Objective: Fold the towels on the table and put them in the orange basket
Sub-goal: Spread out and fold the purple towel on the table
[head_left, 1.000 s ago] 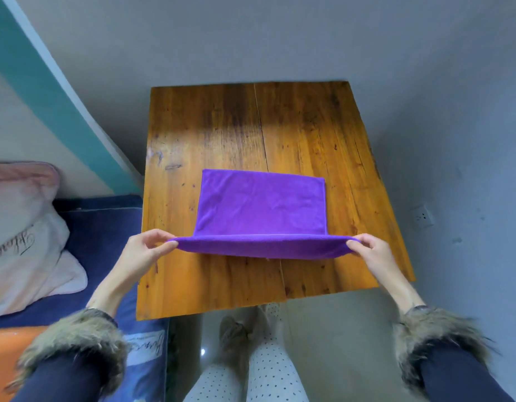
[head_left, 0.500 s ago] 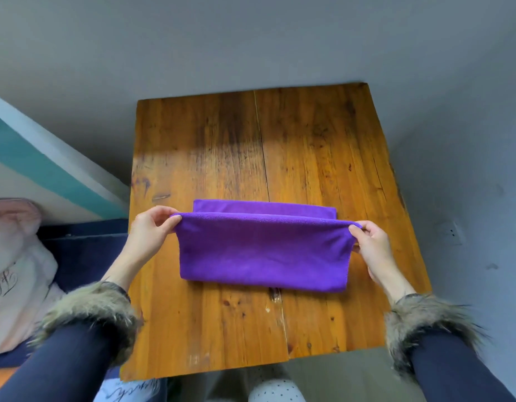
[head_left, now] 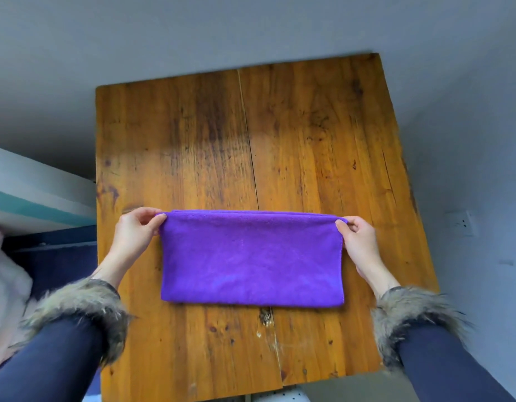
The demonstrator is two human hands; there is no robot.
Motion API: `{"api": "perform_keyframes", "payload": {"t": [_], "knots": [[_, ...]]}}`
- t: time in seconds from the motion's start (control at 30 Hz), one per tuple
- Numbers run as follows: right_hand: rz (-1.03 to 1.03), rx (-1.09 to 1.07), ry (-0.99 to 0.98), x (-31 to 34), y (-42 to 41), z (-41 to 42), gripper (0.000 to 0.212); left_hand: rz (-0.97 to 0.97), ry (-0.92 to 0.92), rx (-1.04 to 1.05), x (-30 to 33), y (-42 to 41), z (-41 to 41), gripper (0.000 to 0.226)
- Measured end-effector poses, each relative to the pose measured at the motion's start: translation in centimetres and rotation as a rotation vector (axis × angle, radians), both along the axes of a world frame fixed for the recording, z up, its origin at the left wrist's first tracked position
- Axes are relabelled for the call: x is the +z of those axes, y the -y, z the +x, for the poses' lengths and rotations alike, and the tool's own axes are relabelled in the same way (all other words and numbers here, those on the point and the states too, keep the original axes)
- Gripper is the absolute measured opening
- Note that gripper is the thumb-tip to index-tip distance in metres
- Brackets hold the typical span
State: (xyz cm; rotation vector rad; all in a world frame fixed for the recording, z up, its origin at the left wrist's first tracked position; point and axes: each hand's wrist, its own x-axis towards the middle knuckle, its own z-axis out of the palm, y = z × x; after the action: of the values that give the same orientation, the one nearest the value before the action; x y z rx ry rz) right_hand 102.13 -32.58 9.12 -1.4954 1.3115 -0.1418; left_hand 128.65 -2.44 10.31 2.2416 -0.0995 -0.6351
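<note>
A purple towel [head_left: 251, 259] lies folded in half on the wooden table [head_left: 251, 140], a wide rectangle with its fold at the near edge. My left hand [head_left: 136, 230] pinches the towel's far left corner. My right hand [head_left: 356, 236] pinches the far right corner. Both pinched corners sit level with the towel's far edge, low over the table. The orange basket is out of view.
A bed with dark blue bedding [head_left: 51, 250] and a pale pink pillow [head_left: 4, 300] stands to the left of the table. Grey walls run behind and to the right, with a wall socket [head_left: 462, 223] on the right wall.
Both hands carried the towel's near edge up and away over the rest, so the top layer now covers the lower one. The camera tilted down and closer.
</note>
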Motion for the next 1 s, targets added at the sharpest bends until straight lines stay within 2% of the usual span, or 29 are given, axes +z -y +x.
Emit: {"api": "perform_keyframes", "payload": {"t": [0.2, 0.3, 0.43, 0.5, 0.7, 0.8, 0.87, 0.93, 1.0], "knots": [[-0.091, 0.007, -0.121, -0.5, 0.1, 0.4, 0.017, 0.076, 0.014, -0.009, -1.1, 0.6, 1.0, 0.006], [-0.091, -0.017, -0.09, -0.4, 0.0, 0.7, 0.017, 0.065, 0.027, 0.002, -1.3, 0.8, 0.8, 0.006], [-0.173, -0.083, -0.007, 0.1, -0.6, 1.1, 0.01, -0.075, 0.03, 0.057, -0.5, 0.7, 0.1, 0.005], [-0.195, -0.106, 0.035, 0.3, -0.8, 1.0, 0.007, -0.147, 0.021, 0.062, 0.0, 0.4, -0.2, 0.012], [-0.22, -0.107, 0.071, -0.1, -0.2, 1.4, 0.009, -0.188, 0.022, 0.035, 0.4, 0.8, 0.4, 0.018], [-0.222, -0.062, -0.036, -1.2, 0.2, 2.1, 0.009, -0.084, 0.054, 0.034, -0.9, 1.8, 0.6, 0.013], [-0.249, -0.044, -0.126, -1.6, 0.2, 2.5, 0.012, 0.077, 0.11, 0.017, -1.7, 2.5, 0.3, 0.003], [-0.34, -0.044, -0.172, -1.3, -0.1, 2.8, 0.02, 0.225, 0.224, -0.009, -2.0, 3.0, -0.2, 0.02], [-0.525, 0.018, -0.188, -0.5, -0.7, 3.0, 0.033, 0.342, 0.399, -0.036, -1.5, 3.7, -1.1, 0.035]]}}
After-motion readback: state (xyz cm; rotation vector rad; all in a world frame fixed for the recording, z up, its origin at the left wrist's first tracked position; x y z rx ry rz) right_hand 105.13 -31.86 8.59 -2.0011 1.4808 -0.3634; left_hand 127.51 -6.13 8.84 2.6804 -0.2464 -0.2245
